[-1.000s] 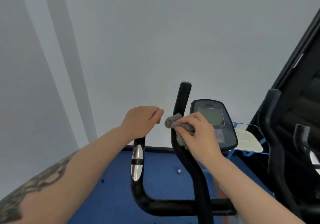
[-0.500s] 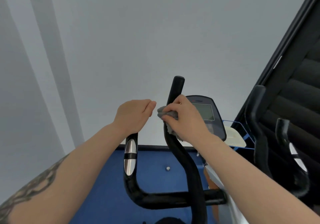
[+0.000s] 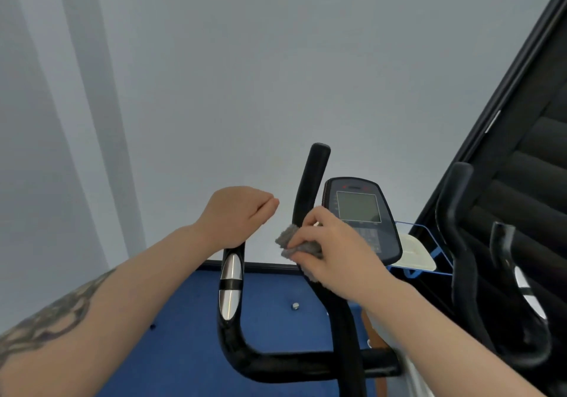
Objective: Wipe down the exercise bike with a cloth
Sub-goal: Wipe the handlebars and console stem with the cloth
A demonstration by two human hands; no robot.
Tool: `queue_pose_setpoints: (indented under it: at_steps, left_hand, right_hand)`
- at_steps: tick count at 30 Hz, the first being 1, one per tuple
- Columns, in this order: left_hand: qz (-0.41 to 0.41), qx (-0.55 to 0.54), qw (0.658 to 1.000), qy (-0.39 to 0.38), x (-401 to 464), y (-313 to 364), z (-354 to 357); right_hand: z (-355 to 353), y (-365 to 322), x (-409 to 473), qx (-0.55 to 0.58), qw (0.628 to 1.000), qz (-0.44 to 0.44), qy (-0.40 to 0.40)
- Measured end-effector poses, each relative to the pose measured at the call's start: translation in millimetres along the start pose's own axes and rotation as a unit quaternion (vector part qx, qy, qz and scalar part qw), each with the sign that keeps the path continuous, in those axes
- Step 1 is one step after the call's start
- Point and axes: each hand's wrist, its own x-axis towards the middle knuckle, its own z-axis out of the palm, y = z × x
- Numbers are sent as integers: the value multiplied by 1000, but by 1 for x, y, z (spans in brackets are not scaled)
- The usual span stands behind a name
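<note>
Right hand (image 3: 334, 252) grips grey cloth (image 3: 291, 241), fingers curled round it, pressing it against right handlebar (image 3: 313, 179) of exercise bike, mid-height on upright bar. Cloth bunches out left of fingers, between hand and bar. Left hand (image 3: 236, 215) closed round top of left handlebar (image 3: 230, 289), just above chrome sensor strip. Console (image 3: 359, 209) directly behind right hand. Blue floor (image 3: 184, 320) below.

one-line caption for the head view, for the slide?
Right hand rubs grey cloth on the bike's handlebar; left hand grips the other bar.
</note>
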Motion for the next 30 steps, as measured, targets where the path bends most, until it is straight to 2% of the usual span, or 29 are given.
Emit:
queue_pose_setpoints:
  at_steps: [3, 6, 11, 16, 21, 27, 30]
  left_hand:
    - [-2, 11, 1000, -6, 1, 0, -1]
    - [-20, 18, 1000, -1, 0, 1, 1]
    - [-32, 14, 999, 2, 1, 1, 3]
    - [-27, 29, 999, 14, -1, -1, 5]
    - [-2, 52, 998, 40, -2, -1, 6]
    - [36, 68, 996, 41, -5, -2, 4]
    - [43, 70, 995, 51, -8, -1, 3]
  right_hand:
    - [-6, -2, 27, -24, 997, 18, 68]
    - [10, -10, 19, -45, 994, 24, 93]
    - [6, -4, 0, -65, 996, -29, 58]
    - [10, -10, 18, -59, 992, 34, 104]
    - [8, -7, 1, -63, 997, -2, 52]
    - [18, -16, 14, -50, 987, 74, 131]
    - [23, -15, -12, -57, 993, 30, 102]
